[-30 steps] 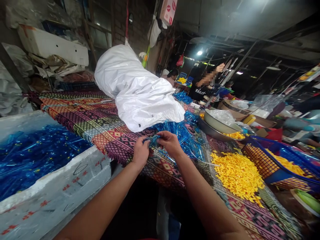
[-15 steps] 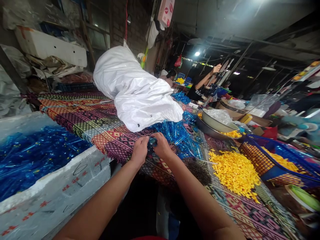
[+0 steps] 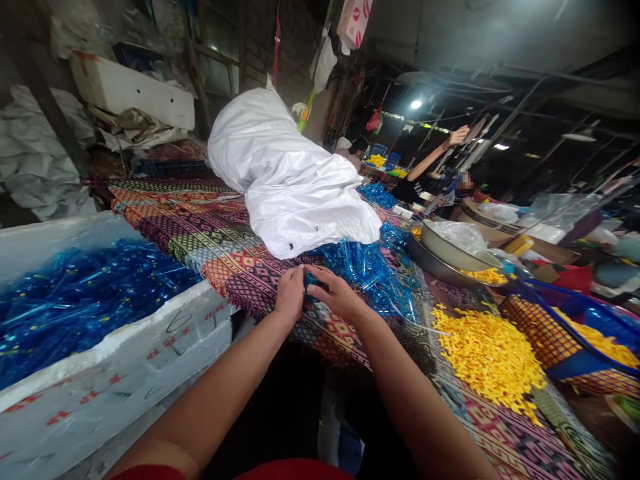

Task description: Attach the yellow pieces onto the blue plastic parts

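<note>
right hand point(image 3: 337, 293) has spread its fingers, left grip point(image 3: 290, 293) pinching blue plastic point(image 3: 311, 279), white sack point(image 3: 310, 193) just beyond.

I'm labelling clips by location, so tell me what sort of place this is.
Probably a small workshop: a foam box holds many blue plastic pieces, small yellow pieces lie heaped on a patterned cloth, and another person's raised arm shows in the cluttered background.

On the counter point(image 3: 200, 230), a sack point(image 3: 300, 183) lies beyond the hands point(image 3: 291, 293), a heap of small pieces point(image 3: 490, 357) to their right, a box point(image 3: 185, 328) to their left.
</note>
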`<state>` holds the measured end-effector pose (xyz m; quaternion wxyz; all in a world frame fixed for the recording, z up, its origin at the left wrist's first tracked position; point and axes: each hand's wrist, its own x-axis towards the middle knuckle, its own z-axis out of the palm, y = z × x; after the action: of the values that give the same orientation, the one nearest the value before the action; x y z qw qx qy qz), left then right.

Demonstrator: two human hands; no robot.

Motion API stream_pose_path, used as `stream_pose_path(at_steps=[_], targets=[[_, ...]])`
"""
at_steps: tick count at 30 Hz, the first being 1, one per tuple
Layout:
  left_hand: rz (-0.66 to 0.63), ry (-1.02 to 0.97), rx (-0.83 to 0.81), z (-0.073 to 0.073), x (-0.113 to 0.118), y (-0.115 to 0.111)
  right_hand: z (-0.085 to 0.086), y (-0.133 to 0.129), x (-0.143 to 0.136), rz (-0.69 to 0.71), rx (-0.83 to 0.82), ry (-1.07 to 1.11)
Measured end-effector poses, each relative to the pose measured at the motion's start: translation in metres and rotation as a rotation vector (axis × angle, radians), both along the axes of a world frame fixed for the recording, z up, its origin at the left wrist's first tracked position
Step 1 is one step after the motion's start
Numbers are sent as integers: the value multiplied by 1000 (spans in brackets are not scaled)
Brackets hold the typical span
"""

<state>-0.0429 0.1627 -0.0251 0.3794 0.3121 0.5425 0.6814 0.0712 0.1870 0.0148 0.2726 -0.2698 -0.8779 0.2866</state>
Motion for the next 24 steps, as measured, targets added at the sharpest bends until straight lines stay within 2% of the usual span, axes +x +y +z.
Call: stream_pose_path(at_steps=[3,6,13,20,24], targets=[[36,22,10,0,-2,1,-1,0,2,24,3,-28],[43,35,19,0,-4,2,-6,-3,-2,-57,81,-55],[-34,14,27,1,-3,3,-17,-10,-18,-168,261,-72],[-220,-23,121,2,0,3,-18,-9,-8,-283,208,-34],[-269,-56,76,5,0,1,-21,-10,-1,-304,186,12]])
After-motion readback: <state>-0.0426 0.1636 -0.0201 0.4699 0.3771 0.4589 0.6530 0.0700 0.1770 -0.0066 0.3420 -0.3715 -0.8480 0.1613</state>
